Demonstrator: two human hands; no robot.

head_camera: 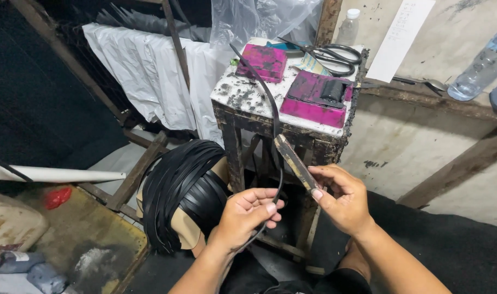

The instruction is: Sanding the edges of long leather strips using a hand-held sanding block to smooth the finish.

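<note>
- Hands work close together low in the frame: the left hand [248, 215] curls its fingers around a thin black strip [274, 117], pinching it against the thumb.
- Just beside it, the right hand [341, 198] grips the lower end of a flat, worn stick [295, 162] between thumb and fingers; the stick tilts up and away, touching the strip.
- Left of the hands, a bundle of black strips [178, 188] hangs in a thick loop.
- Beyond the hands stands a small stained counter [248, 98]; the strip arcs up over it.
- On it, farther off, lie two magenta blocks [262, 61] and black scissors [333, 57].
</note>
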